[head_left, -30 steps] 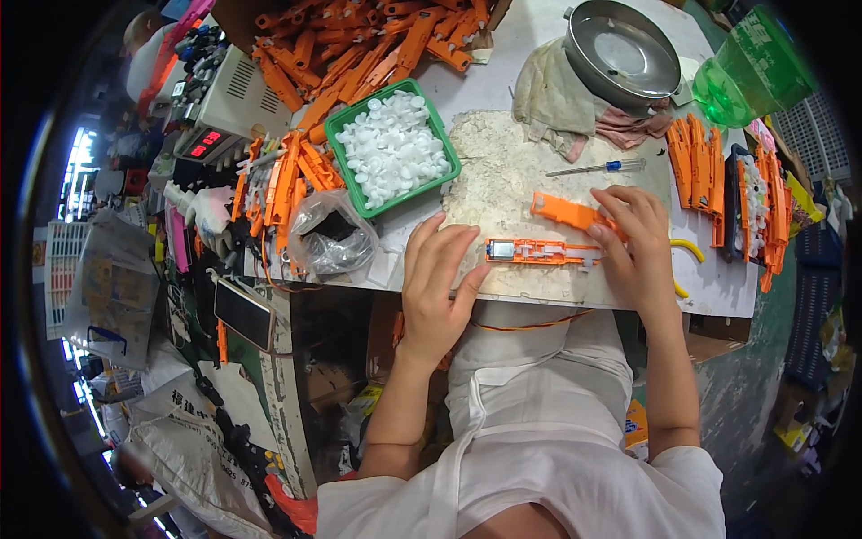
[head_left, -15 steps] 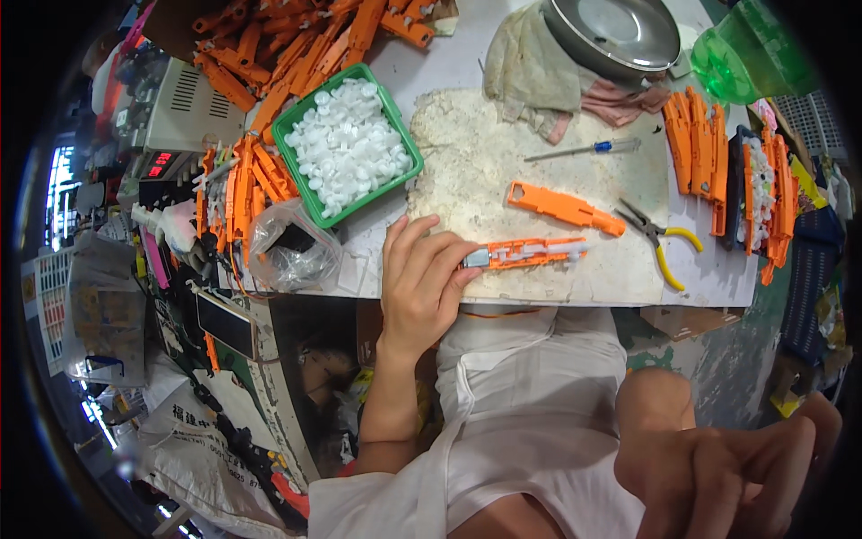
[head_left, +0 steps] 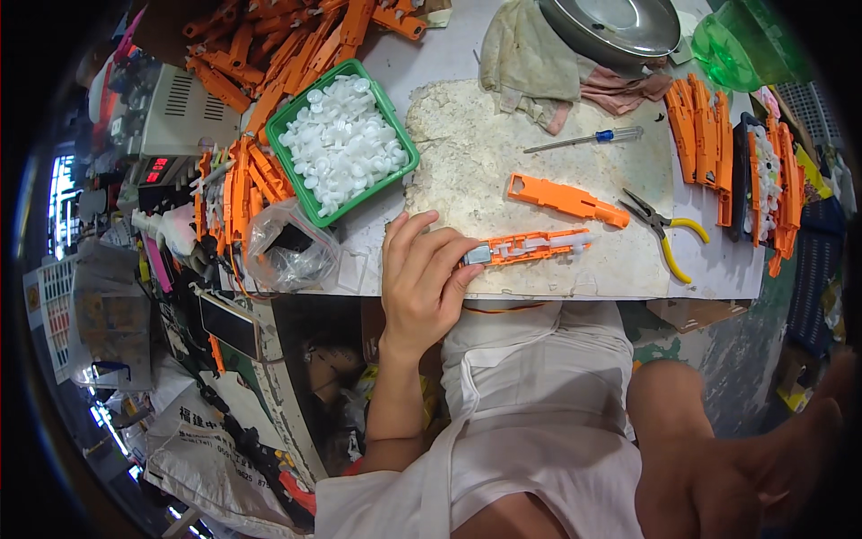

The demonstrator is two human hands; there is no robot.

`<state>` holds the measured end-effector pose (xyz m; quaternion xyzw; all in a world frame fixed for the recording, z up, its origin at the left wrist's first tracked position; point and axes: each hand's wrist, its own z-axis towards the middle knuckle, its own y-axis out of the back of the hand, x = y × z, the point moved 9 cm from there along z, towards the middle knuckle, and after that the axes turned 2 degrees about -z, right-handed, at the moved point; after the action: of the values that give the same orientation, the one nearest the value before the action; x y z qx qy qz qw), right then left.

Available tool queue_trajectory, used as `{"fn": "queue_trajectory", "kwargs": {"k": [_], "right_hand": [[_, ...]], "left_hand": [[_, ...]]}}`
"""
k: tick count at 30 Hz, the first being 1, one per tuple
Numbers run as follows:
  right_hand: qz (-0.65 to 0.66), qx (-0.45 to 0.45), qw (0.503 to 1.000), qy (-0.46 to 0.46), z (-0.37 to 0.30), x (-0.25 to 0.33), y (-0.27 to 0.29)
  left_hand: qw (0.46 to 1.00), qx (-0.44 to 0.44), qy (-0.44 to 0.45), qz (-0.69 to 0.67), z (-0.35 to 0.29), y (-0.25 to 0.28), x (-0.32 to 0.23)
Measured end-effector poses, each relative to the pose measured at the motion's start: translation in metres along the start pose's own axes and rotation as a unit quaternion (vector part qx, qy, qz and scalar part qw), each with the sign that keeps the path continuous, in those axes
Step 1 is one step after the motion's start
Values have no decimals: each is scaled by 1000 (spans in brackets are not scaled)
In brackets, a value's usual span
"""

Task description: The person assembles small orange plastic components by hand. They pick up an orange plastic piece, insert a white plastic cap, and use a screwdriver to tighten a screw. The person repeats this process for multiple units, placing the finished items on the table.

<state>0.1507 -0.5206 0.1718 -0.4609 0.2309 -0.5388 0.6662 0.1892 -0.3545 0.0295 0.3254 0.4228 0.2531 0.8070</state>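
At the table's front edge, my left hand (head_left: 422, 283) pinches the metal-grey end of an open orange plastic housing (head_left: 539, 246) between thumb and fingers. White inner parts lie along the housing, which rests on the worn mat. Just beyond it is a separate orange shell piece (head_left: 567, 199). To the right lie pliers (head_left: 665, 232) with yellow handles, jaws slightly apart. My right hand (head_left: 745, 472) is raised off the table at the lower right, close to the camera; it is dark and its fingers are partly lost at the rim.
A green basket (head_left: 411, 163) of white round plastic pieces stands at the left, beside heaped orange housings (head_left: 238, 193). A screwdriver (head_left: 584, 139), a cloth (head_left: 530, 67) and a metal bowl (head_left: 620, 31) lie farther back. More orange housings (head_left: 705, 144) line the right side.
My right hand has shifted slightly outward and darkened at the lower right; its curled fingers show less clearly. My left hand keeps its hold on the housing. The view has moved slightly.
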Motion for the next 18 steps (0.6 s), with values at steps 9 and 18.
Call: {"fn": "queue_trajectory", "kwargs": {"k": [9, 18], "right_hand": [[2, 11, 1000, -19, 1, 1, 8], [-839, -63, 532, 94, -38, 14, 118]], "left_hand": [[1000, 6, -1, -9, 0, -1, 1], [989, 44, -96, 106, -11, -11, -16]]}}
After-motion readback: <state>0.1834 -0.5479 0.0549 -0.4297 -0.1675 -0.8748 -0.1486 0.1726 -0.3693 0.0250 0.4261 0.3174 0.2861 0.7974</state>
